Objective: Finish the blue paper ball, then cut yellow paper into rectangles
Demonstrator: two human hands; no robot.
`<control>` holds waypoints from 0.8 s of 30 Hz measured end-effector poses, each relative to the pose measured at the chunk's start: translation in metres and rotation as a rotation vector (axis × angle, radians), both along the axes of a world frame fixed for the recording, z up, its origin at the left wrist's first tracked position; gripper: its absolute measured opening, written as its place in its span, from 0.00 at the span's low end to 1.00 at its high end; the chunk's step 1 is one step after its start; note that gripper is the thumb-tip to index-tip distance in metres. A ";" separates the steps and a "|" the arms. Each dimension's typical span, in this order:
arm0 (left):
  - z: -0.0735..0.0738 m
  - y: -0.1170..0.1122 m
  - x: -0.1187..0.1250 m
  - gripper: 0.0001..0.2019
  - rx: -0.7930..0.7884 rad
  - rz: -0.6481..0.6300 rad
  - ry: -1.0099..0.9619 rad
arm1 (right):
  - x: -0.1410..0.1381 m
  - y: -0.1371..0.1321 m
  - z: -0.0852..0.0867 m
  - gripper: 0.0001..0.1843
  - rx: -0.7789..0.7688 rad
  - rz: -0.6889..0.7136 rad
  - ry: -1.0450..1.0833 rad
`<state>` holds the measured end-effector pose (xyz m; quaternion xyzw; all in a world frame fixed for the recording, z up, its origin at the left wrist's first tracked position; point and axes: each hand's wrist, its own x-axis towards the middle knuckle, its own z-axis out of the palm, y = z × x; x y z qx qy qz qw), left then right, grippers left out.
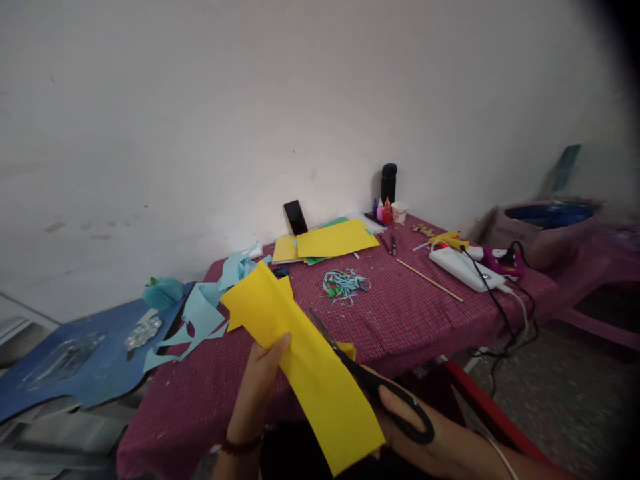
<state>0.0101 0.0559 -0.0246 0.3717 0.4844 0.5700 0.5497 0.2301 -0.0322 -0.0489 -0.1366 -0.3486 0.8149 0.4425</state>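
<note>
A long yellow sheet point(320, 380), paper or thin felt, slants across the front of the table. My left hand point(267, 363) pinches its left edge, thumb on top and the other fingers hidden behind. My right hand point(400, 417) grips black-handled scissors point(373, 380) along the sheet's right edge. The blades point up and left, and part of them is hidden by the sheet. A small yellow piece point(347, 349) shows beside the blades. Under the sheet's far end lies another yellow piece point(237, 320) on the table.
Light-blue scraps point(203, 310) lie left on the checked cloth point(175, 413). Behind are shredded strips point(345, 285), yellow sheets point(337, 239) and a phone point(295, 217). At right lie a wooden stick point(430, 280), a yellow glue gun point(450, 240) and a white power bank point(465, 269) with cables.
</note>
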 end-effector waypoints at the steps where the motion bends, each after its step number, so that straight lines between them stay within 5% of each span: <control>1: 0.000 -0.002 0.006 0.19 -0.007 -0.032 -0.011 | 0.001 0.000 0.002 0.29 -0.008 0.002 0.020; 4: -0.002 -0.005 0.018 0.20 -0.029 -0.113 -0.066 | 0.002 -0.001 0.010 0.30 -0.024 -0.016 0.039; 14: -0.009 -0.003 0.013 0.22 -0.056 -0.060 -0.056 | -0.002 -0.002 0.009 0.32 -0.025 -0.171 -0.080; 24: -0.006 -0.007 0.019 0.18 -0.141 -0.114 -0.139 | 0.011 -0.006 0.015 0.32 -0.041 -0.004 0.058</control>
